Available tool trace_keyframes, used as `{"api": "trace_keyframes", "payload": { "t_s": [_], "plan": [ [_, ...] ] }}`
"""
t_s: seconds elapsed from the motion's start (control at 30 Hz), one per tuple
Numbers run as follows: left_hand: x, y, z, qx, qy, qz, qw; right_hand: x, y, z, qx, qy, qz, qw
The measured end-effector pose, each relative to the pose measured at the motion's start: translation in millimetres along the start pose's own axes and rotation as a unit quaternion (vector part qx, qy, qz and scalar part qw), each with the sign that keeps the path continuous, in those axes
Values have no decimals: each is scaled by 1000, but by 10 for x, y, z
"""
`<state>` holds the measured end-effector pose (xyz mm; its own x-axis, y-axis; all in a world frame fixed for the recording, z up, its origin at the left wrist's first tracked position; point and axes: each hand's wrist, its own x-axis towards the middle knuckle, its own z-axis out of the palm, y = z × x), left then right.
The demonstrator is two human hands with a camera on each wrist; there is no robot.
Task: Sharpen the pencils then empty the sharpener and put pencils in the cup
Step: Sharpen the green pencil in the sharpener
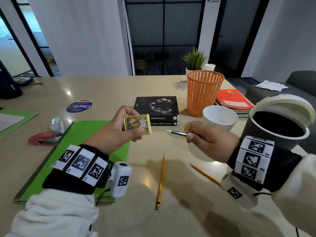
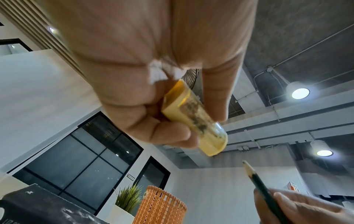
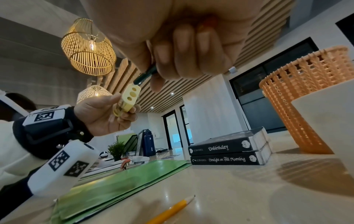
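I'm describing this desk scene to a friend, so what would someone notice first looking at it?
Dead centre, the left hand grips a yellow sharpener with shavings showing inside, while the right hand pinches a green pencil aimed at it, the tip not yet in. Behind them an orange basket stands by a white cup, and two yellow pencils lie on the table.

Both forearms reach forward above the table, the left hand [image 1: 119, 129] raised with thumb and fingers pinched together (thumb nearest the body), the right hand [image 1: 209, 137] level beside it, fingers curled.
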<state>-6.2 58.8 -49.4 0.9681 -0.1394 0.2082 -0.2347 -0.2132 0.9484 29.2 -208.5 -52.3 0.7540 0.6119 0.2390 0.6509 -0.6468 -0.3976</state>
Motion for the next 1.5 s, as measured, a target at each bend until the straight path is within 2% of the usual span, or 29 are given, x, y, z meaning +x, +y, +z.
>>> {"api": "trace_keyframes", "payload": {
  "t_s": [0.2, 0.47, 0.87, 1.2, 1.5],
  "plan": [
    [-22, -6, 8, -13, -25, -13, 1000, 12, -14, 3, 3, 88, -98, 991],
    [-52, 33, 66, -51, -52, -5, 997, 12, 9, 50, 43, 92, -93, 990],
    [-75, -22, 95, -86, -74, -18, 993, 6, 40, 88, 33, 107, -88, 990],
    [-64, -35, 112, -219, -76, -37, 972, -28, -46, 74, -20, 147, -129, 980],
    [-77, 12, 181, -87, -61, -23, 994, -40, -101, 89, -59, 132, -126, 981]
  ]
}}
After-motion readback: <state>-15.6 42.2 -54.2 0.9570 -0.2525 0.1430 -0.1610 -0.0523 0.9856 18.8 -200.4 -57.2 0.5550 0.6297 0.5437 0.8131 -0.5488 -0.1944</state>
